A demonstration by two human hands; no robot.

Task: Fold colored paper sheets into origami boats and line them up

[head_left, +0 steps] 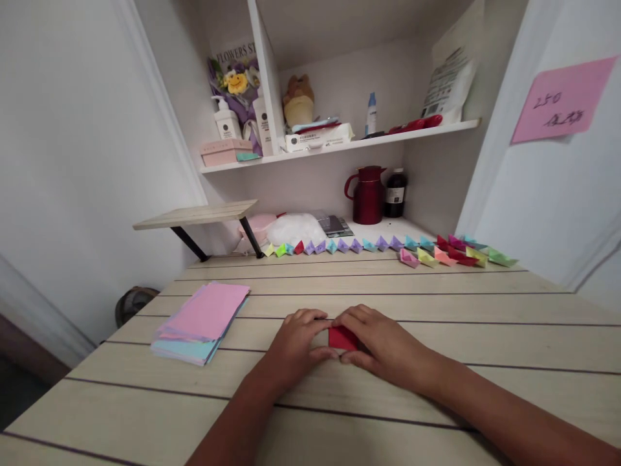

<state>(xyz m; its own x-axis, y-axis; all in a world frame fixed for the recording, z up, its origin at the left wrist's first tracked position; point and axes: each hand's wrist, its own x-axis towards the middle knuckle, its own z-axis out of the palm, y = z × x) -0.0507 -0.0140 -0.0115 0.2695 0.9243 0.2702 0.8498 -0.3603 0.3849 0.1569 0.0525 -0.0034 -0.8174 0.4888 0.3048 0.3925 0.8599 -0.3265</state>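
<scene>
Together, left hand [297, 342] and right hand [383, 340] pinch one red paper [342, 338]; one paper stack [204, 317], one jug [369, 197] beyond.

1 left hand [297, 340], 1 right hand [381, 338], 1 red paper [342, 338], 1 paper stack [208, 312], 20+ paper boats [409, 258], 1 jug [369, 199], 1 wall note [563, 102].

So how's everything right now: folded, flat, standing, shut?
Red paper: folded, between left hand and right hand
Paper sheets: flat, stacked unevenly
Paper boats: folded, in rows
Red jug: upright
Dark bottle: upright, capped
Blue-capped bottle: upright
Pump bottle: upright
Plush toy: upright
Pink note: stuck up, written on
</scene>
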